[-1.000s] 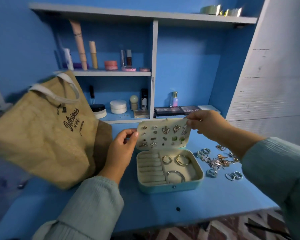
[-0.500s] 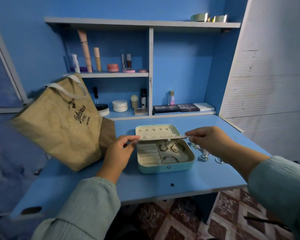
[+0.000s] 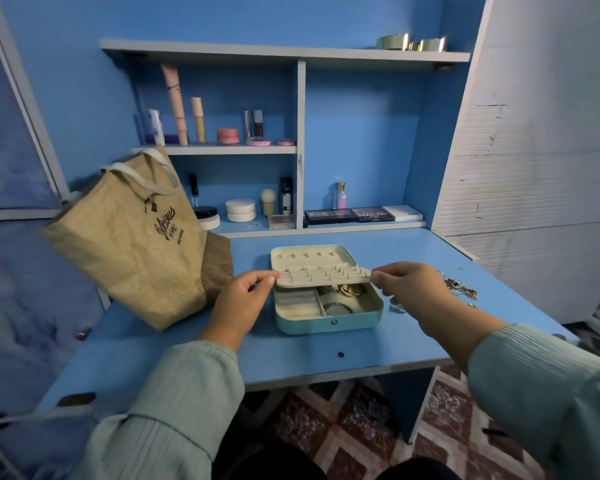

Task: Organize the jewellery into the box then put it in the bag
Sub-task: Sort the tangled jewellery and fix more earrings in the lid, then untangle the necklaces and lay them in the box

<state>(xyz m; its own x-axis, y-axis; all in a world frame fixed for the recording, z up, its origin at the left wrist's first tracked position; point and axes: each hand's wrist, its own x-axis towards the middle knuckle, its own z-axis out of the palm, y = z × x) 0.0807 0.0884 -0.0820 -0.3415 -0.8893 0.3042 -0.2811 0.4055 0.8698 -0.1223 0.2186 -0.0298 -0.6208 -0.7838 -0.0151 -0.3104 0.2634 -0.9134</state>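
A: Box (image 3: 328, 318) position?

B: On the blue table (image 3: 291, 355), near its middle. Lid (image 3: 312, 258) is open and lies back toward the shelves (image 3: 291, 58). The base holds several rings (image 3: 349, 291) in its right compartments; the left compartment has padded rolls.

A: Insert panel status?

B: The panel (image 3: 321, 277) is held nearly flat over the rear half of the base, with earring posts sticking up from it. Left hand (image 3: 238, 299) pinches the panel's left end between thumb and fingers (image 3: 265, 282). Right hand (image 3: 411, 289) pinches the right end the same way. Both sets of fingers are curled onto the panel edge.

A: Loose jewellery?

B: A heap of chains and rings (image 3: 459, 289) lies on the table just to the right of the box, partly hidden behind the right hand. Individual pieces cannot be told apart.

A: Bag?

B: The tan bag (image 3: 132, 237) stands left of the box, tilted, with white handles on top and dark lettering on its side. It does not touch the box.

A: Surroundings?

B: Cosmetics (image 3: 239, 209) stand on the shelves behind the table.
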